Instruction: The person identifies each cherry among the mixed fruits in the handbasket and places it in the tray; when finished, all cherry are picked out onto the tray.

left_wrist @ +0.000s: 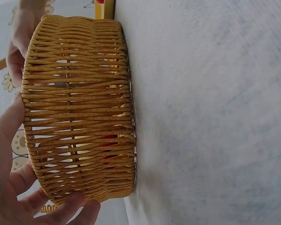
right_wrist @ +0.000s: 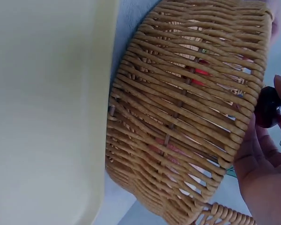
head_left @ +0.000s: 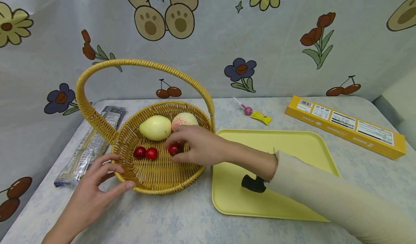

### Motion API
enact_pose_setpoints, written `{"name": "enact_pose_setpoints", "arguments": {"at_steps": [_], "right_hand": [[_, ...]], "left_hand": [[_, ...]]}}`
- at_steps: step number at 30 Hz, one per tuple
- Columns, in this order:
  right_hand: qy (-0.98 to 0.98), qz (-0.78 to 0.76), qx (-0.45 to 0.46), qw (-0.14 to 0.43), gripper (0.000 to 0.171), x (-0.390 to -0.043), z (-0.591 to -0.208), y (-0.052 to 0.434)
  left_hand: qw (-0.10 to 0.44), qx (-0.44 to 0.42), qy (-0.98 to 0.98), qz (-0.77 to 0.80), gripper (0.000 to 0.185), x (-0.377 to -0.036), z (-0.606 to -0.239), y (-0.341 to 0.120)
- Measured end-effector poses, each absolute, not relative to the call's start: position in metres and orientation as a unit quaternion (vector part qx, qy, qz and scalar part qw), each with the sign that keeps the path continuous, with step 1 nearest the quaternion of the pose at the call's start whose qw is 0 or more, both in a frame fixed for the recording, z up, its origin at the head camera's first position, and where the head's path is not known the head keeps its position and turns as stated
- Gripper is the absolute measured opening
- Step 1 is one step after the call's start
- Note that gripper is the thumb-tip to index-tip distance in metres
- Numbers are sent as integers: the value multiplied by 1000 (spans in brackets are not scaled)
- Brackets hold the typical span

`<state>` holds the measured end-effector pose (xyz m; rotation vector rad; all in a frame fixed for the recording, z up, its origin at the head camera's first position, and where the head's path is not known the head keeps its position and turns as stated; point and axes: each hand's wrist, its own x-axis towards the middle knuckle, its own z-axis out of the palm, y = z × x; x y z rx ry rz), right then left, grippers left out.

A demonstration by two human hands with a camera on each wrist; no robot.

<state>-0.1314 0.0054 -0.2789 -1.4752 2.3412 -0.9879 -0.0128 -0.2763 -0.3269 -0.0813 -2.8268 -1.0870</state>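
The fingers (head_left: 178, 143) of the right hand (head_left: 198, 146) are curled together and pinch a dark red cherry (head_left: 174, 149) between thumb and fingertips, just left of the frame's centre in the head view, inside the wicker basket (head_left: 156, 181); the right wrist view shows the same fruit at its right edge, held just over the basket's rim. A light pinch seems best here, since the fruit looks small, round and smooth and could squirt out or bruise under pressure. Raising it straight up before moving sideways would likely keep it from knocking the rim or the tall arched handle (head_left: 97, 69) that crosses the upper left of the frame. Two more red cherries (head_left: 145, 152) lie touching each other just to the left on the basket floor, and a pale pear (head_left: 156, 127) and a peach (head_left: 183, 120) sit behind, so the wrist should keep from sweeping across them. The left hand (head_left: 94, 186), at lower left, has its fingers spread and resting against the outer wall of the basket, curled round nothing; that steadying touch looks worth keeping so the light basket does not slide on the worktop (head_left: 182, 222). A yellow tray (head_left: 282, 146) lies just beside the basket on the right, under the right forearm.
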Motion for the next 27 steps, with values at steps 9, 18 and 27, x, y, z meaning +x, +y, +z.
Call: {"name": "enact_pose_setpoints", "arguments": {"at_steps": [9, 18, 27], "right_hand": [[781, -377, -488, 100, 30, -118, -277, 38], [781, -403, -461, 122, 22, -104, -279, 76], [799, -408, -425, 119, 22, -92, -285, 127]], "left_hand": [[56, -24, -932, -358, 25, -12, -327, -277], [55, -27, -931, -360, 26, -13, -326, -276], [59, -30, -931, -359, 26, -12, -325, -277]]}}
